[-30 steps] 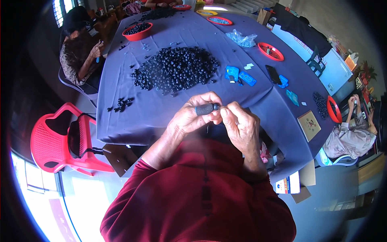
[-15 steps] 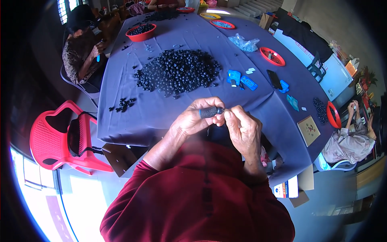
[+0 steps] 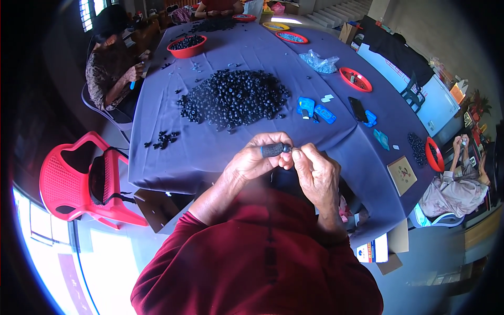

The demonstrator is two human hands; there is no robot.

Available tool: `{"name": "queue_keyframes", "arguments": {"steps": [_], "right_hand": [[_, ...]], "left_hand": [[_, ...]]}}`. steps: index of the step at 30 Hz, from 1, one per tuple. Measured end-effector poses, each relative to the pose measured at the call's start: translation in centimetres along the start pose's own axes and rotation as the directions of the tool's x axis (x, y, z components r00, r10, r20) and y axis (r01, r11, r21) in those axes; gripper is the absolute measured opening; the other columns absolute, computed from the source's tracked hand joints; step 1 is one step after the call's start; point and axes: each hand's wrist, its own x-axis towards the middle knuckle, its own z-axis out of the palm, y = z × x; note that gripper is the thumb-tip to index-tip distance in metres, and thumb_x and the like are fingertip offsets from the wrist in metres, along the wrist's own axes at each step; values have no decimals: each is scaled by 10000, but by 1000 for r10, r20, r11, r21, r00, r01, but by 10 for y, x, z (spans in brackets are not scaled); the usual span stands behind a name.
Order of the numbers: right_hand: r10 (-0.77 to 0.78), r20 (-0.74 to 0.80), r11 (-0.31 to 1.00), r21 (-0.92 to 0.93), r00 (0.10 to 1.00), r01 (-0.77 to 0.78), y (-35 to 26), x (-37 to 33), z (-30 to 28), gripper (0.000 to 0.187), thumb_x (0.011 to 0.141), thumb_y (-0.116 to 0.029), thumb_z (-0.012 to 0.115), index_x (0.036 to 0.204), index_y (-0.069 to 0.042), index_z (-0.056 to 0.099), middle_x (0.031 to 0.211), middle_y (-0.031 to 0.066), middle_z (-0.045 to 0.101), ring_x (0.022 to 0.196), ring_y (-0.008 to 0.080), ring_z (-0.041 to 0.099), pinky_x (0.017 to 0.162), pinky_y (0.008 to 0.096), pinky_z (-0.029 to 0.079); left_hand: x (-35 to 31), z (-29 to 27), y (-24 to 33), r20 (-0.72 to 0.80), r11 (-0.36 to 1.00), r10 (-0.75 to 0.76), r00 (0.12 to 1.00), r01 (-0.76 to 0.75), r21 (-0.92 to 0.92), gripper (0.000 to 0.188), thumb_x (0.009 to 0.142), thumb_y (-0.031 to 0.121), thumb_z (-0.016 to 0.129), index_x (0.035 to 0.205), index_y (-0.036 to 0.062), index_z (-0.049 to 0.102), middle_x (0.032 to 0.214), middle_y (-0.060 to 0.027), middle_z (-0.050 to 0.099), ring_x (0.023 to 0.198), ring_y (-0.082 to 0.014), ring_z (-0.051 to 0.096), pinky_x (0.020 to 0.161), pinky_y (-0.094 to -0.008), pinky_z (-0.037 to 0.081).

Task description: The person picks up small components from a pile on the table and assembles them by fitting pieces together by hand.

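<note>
Close to my body, over the table's near edge, both hands meet. My left hand (image 3: 254, 157) is closed on a small round black part (image 3: 287, 148) like those heaped on the table. One of its fingers wears a dark finger sleeve (image 3: 271, 150) with a blue rim. My right hand (image 3: 317, 170) pinches thumb against fingers at the part's right side; whatever lies in that pinch is too small to make out. Beyond them spreads a large pile of black parts (image 3: 236, 100), and a small cluster of black pieces (image 3: 164, 139) lies to its left.
On the cloth-covered table (image 3: 336, 157) are a red basin (image 3: 187, 51), red tray (image 3: 362, 86), plastic bag (image 3: 321, 63), blue cases (image 3: 325, 114) and a phone (image 3: 358, 109). A red chair (image 3: 79, 176) stands left. Co-workers sit left (image 3: 107, 79), right (image 3: 455, 191) and at the far end.
The view has shifted slightly, so the table's things appear a little lower and to the right. My hands keep nearly the same hold on the small black part.
</note>
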Motion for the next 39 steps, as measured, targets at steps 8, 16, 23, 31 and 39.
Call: {"name": "queue_keyframes", "arguments": {"steps": [8, 16, 23, 31, 39], "right_hand": [[30, 28, 999, 37, 999, -31, -5, 1, 0, 220, 869, -170, 539, 692, -46, 500, 591, 50, 588, 521, 225, 596, 448, 315, 439], [48, 63, 998, 37, 997, -50, -1, 0, 0, 218, 874, -170, 531, 698, -44, 505, 618, 48, 617, 555, 213, 622, 463, 306, 457], [40, 52, 999, 30, 998, -42, -6, 1, -1, 203, 863, -153, 545, 702, -41, 493, 646, 66, 622, 571, 254, 615, 479, 318, 460], [-51, 41, 997, -50, 998, 53, -11, 0, 4, 173, 848, -131, 557, 711, -46, 495, 610, 110, 558, 532, 288, 571, 457, 348, 427], [0, -8, 997, 72, 1000, 0, 1, -9, 6, 201, 852, -121, 557, 691, -29, 481, 561, 118, 511, 485, 273, 552, 433, 341, 403]], "left_hand": [[-1, 5, -1, -42, 1000, -8, 999, 8, -9, 297, 780, 157, 644, 904, -80, 515, 848, -118, 559, 736, -171, 566, 677, -268, 479], [1, 4, -5, -26, 996, -18, 999, 16, -91, 275, 790, 142, 630, 892, -85, 514, 844, -112, 550, 730, -143, 535, 642, -258, 449], [0, 10, -7, -75, 978, -46, 996, 29, -207, 237, 787, 136, 634, 829, -53, 497, 746, -52, 475, 631, -83, 432, 575, -227, 393], [-1, 9, -5, -29, 972, -39, 999, 32, -232, 254, 789, 175, 634, 786, -25, 478, 707, -21, 420, 594, -59, 376, 540, -194, 342], [0, 9, -7, 71, 942, -29, 997, 51, -332, 286, 785, 175, 629, 809, -44, 447, 710, -26, 411, 612, -67, 391, 547, -217, 351]]}}
